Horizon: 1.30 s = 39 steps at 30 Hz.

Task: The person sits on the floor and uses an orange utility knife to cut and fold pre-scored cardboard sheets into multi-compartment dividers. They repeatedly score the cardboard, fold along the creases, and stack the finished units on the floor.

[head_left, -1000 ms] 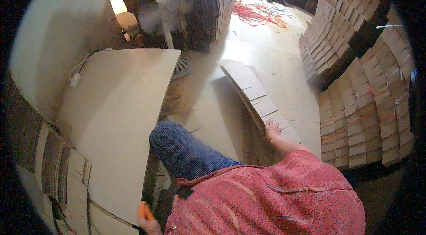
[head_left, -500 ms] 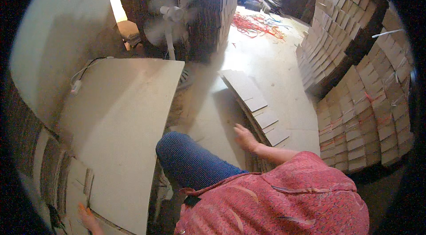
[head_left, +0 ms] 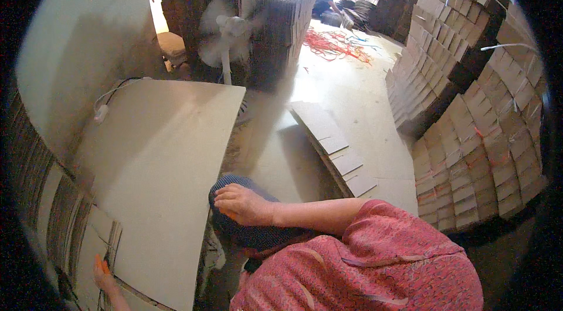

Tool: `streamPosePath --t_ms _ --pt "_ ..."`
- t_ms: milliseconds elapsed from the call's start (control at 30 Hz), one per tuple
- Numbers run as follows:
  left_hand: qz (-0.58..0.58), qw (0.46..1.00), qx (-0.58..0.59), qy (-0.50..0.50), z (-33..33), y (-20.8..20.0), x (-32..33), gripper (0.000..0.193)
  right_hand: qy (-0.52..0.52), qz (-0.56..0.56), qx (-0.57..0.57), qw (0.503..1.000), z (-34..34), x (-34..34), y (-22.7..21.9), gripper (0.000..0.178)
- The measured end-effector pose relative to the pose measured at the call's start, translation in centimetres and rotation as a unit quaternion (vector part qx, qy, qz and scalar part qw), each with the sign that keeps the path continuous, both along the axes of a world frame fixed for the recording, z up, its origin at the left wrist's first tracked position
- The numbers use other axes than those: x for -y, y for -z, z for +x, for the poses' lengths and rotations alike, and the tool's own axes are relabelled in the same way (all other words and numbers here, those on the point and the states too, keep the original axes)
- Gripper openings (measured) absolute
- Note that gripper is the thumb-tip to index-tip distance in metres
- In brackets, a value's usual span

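At the lower left, my left hand (head_left: 103,276) is at slotted cardboard pieces (head_left: 95,230) standing beside the pale board table (head_left: 170,164). Its fingers, orange at the tips, close at the edge of one piece. My right hand (head_left: 243,204) is over my knee in dark dotted trousers (head_left: 275,235), near the table's right edge. Its fingers bend together with some orange beneath, and the palm side is hidden. To the right of that knee, a long low stack of slotted cardboard strips (head_left: 328,138) lies on the floor, apart from the hand.
A running white fan (head_left: 230,26) stands behind the table. Tall cardboard stacks (head_left: 287,17) rise behind it, and more tied stacks (head_left: 475,158) line the right. Red straps (head_left: 334,46) litter the floor near a crouching person (head_left: 325,1). A white power strip (head_left: 101,113) lies at the table's far left.
My right hand has moved left from beside the floor stack to above my knee, its fingers more bent. My left hand has shifted slightly up and left along the cardboard.
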<state>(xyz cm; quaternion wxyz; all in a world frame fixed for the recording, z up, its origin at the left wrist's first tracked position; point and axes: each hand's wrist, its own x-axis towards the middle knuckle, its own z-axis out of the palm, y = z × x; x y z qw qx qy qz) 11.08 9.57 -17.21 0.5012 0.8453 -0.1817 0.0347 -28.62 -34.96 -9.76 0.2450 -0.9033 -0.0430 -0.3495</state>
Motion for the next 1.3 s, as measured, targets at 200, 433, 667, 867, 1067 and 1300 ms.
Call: streamPosePath --t_ms 200,433,667,867,1067,1300 --pt "0.244 0.947 0.206 -0.031 -2.2 0.3 3.1 0.032 0.034 0.012 -0.021 0.999 0.1 -0.2 -0.4 0.014" --pt "0.171 0.969 0.177 -0.035 -1.3 2.1 0.6 0.035 0.033 -0.027 -0.071 0.997 0.9 -0.6 -2.4 0.018" --pt "0.093 0.993 0.053 -0.052 -1.9 0.8 0.7 0.038 0.002 -0.069 -0.129 0.989 1.8 -1.1 -2.6 0.029" --pt "0.182 0.973 0.137 -0.033 -2.1 0.2 1.3 0.037 -0.002 -0.089 -0.201 0.975 2.2 -1.5 -3.3 0.031" --pt "0.225 0.959 0.172 -0.009 -0.2 2.7 -1.1 0.036 -0.030 -0.111 -0.208 0.971 2.5 -1.6 -3.5 0.028" --pt "-0.013 1.000 0.017 0.012 -0.6 1.8 0.1 0.035 -0.051 -0.119 -0.238 0.963 2.8 -1.5 -3.0 0.030"
